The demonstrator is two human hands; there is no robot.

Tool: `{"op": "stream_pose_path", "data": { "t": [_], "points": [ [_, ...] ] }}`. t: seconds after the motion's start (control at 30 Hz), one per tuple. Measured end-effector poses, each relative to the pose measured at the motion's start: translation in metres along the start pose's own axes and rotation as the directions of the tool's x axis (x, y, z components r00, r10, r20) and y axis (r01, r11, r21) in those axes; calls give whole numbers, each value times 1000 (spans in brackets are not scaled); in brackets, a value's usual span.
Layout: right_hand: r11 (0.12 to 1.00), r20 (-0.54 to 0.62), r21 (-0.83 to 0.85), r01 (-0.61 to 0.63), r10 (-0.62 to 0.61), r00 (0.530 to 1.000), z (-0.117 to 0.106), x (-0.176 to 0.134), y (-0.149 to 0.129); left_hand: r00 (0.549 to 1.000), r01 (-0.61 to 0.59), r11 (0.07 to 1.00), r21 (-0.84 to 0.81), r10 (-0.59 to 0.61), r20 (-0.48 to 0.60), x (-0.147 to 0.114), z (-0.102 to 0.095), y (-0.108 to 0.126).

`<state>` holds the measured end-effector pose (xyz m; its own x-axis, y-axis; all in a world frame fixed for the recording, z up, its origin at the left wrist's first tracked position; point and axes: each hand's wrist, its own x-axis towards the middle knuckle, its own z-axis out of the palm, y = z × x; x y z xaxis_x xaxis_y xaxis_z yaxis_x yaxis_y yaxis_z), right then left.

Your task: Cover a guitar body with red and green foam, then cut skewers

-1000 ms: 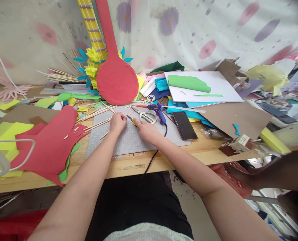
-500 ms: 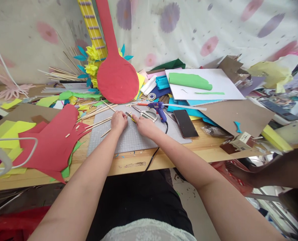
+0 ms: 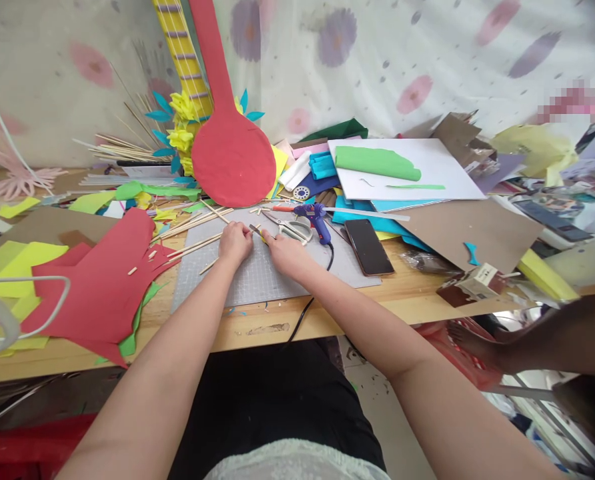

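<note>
My left hand (image 3: 236, 241) is closed over the grey cutting mat (image 3: 257, 287), its fingers pinched on what looks like a thin wooden stick (image 3: 195, 247), mostly hidden by the hand. In my right hand (image 3: 283, 253) is a craft knife (image 3: 256, 231) with a yellow handle. Its blade points toward my left fingertips, and the hand's forefinger lies along it. Just behind my right hand are light-handled scissors (image 3: 297, 230). A purple glue gun (image 3: 317, 217) lies beside them, with a long white glue stick in its back.
A red and yellow paper guitar (image 3: 233, 160) leans at the back. Red paper (image 3: 92, 283) covers the left side. To the right lie a black phone (image 3: 369, 247), cardboard (image 3: 452, 230) and a small box (image 3: 470, 285). The glue gun's cord (image 3: 305, 310) hangs over the table edge.
Both hands hold nearly the same pose, the knife staying by my left fingertips. The view has shifted very slightly; nothing was picked up or let go.
</note>
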<state>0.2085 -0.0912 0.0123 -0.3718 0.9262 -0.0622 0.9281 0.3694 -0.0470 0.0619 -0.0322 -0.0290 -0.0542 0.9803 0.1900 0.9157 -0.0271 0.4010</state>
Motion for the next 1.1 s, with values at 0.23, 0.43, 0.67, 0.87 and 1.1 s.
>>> {"op": "stream_pose_path", "data": {
  "t": [0.23,0.43,0.67,0.87,1.1],
  "points": [
    [1000,-2,0,9,-9,1000,-1,9,-1,1000,-17,1000,-15,17,-6,-2,-2,-2],
    [1000,25,3,8,-8,1000,-2,-1,3,999,34,999,-17,-34,-10,-2,-1,0],
    [1000,54,2,-4,4,999,1,-12,8,999,47,998,-38,-47,14,0,-1,-1],
    [998,43,43,-37,36,998,2,-16,8,999,31,997,-76,-29,24,-2,-6,-1],
    [991,53,113,-71,66,996,-2,-18,12,996,-25,992,-122,36,87,-4,-9,-5]
  ]
}}
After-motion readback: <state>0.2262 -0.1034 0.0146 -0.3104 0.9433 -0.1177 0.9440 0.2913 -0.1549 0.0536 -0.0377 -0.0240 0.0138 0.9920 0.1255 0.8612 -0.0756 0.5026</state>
